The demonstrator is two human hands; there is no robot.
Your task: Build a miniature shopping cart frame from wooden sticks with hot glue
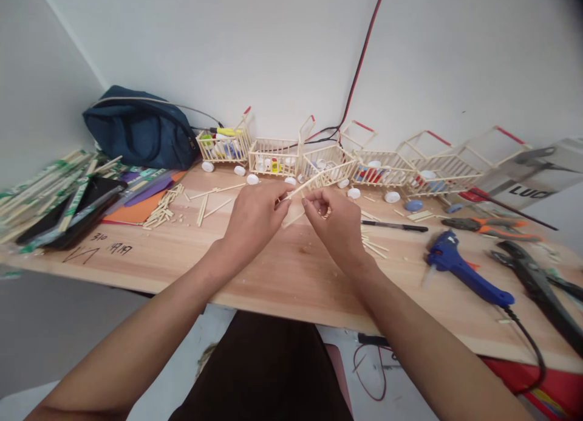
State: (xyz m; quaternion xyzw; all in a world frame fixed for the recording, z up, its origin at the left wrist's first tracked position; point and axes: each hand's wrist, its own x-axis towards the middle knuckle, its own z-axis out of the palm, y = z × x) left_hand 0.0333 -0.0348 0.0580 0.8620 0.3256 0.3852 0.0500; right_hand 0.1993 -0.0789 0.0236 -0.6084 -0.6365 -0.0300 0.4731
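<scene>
My left hand [255, 217] and my right hand [331, 223] meet above the middle of the wooden table [282, 275]. Both are closed in a pinch on a small piece made of thin wooden sticks [306, 187], which slants up to the right between them. Behind my hands stands a row of little stick carts [273, 155] with white wheels and red-tipped handles. Loose sticks [207, 205] lie scattered on the table to the left of my hands.
A blue glue gun [462, 268] lies at the right, with orange-handled pliers [489, 225], black cutters [540, 287] and a black pen [395, 226] near it. A dark blue bag [139, 129] sits at the back left beside green-wrapped stick packs [40, 187] and orange paper [136, 208].
</scene>
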